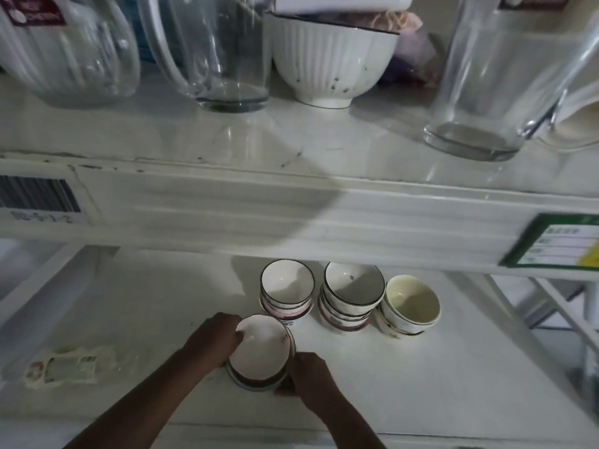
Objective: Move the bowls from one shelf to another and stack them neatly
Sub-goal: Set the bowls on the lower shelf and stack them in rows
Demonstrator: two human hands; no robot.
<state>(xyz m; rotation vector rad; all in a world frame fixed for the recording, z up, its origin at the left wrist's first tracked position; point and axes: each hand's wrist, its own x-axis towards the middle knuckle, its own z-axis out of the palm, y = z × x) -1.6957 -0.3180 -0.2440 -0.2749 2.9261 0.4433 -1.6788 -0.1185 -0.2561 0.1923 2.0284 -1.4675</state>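
Two hands clasp a bowl stack [259, 351] on the lower shelf [405, 384]: left hand [215, 338], right hand [308, 374]. Barcode label [39, 196] and green price tag [557, 241] blurred, unreadable.

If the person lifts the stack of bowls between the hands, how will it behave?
The stack of bowls looks like glazed ceramic, so probably heavy for its size, smooth and breakable. The top bowl sits tilted, so it may slide or rattle. The left hand and right hand on opposite sides should steady it.
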